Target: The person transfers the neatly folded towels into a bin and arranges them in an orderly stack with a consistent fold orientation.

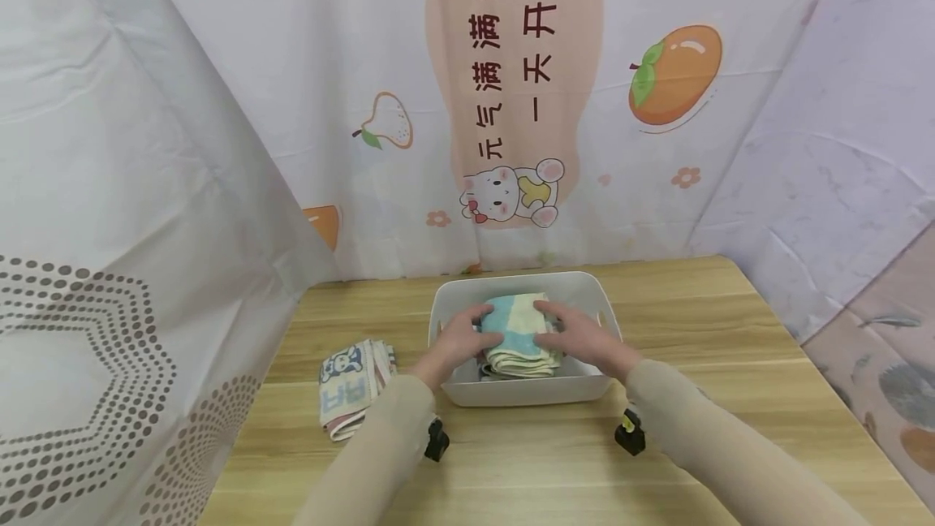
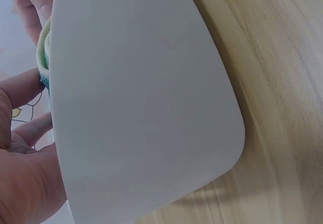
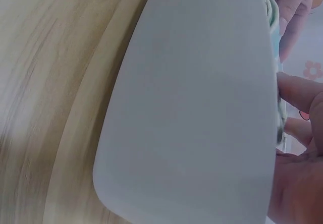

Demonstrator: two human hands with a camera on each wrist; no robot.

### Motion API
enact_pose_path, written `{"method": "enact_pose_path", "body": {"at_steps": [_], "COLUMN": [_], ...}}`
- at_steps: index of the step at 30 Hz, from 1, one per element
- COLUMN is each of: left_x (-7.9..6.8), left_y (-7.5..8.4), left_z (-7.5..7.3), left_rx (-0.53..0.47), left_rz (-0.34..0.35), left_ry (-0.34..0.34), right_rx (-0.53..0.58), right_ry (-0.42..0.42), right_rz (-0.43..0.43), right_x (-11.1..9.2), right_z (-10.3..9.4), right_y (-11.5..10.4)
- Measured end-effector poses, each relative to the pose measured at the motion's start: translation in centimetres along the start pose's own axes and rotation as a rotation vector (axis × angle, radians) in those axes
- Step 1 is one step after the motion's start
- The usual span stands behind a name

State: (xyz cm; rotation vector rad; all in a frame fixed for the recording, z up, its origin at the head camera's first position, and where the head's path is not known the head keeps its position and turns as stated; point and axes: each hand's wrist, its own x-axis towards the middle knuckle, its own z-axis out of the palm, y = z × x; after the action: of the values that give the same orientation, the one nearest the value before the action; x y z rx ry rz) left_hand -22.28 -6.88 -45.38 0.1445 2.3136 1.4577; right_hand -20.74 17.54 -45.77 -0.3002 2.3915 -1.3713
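A folded towel (image 1: pixel 520 323) in light blue and cream lies in a white bin (image 1: pixel 511 393), on top of darker folded cloth that shows at its edge. My left hand (image 1: pixel 462 338) reaches over the bin's left side, its spread fingertips touching the towel's left part. From the other side my right hand (image 1: pixel 580 337) touches the towel's right part with thumb and fingers apart. Both wrist views show the bin's outer wall (image 2: pixel 141 93) covering much of the towel. Only a rolled towel edge (image 3: pixel 272 12) shows above the rim in the right wrist view.
Another folded towel (image 1: pixel 351 388), pale with a blue cartoon print and letters, lies on the wooden table (image 1: pixel 540 461) left of the bin. A printed curtain (image 1: pixel 394 209) hangs behind the table's back edge. Pale sheeting (image 1: pixel 146 209) hangs along the left side.
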Motion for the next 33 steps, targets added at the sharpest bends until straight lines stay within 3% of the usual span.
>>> {"method": "enact_pose_path", "body": {"at_steps": [10, 22, 27, 33], "left_x": [0.31, 0.47, 0.78, 0.66], "left_y": [-0.31, -0.45, -0.71, -0.7], "left_z": [0.05, 0.18, 0.41, 0.5], "left_rx": [0.088, 0.138, 0.246, 0.332], "left_rz": [0.004, 0.007, 0.03, 0.008], "left_ry": [0.009, -0.024, -0.028, 0.003], "right_rx": [-0.07, -0.056, -0.112, -0.137], "right_ry": [-0.002, 0.01, 0.009, -0.002], "right_rz": [0.034, 0.053, 0.042, 0.029], "right_x": [0.1, 0.4, 0.44, 0.3], "right_z": [0.11, 0.13, 0.27, 0.26], "right_y": [0.35, 0.6, 0.58, 0.55]}}
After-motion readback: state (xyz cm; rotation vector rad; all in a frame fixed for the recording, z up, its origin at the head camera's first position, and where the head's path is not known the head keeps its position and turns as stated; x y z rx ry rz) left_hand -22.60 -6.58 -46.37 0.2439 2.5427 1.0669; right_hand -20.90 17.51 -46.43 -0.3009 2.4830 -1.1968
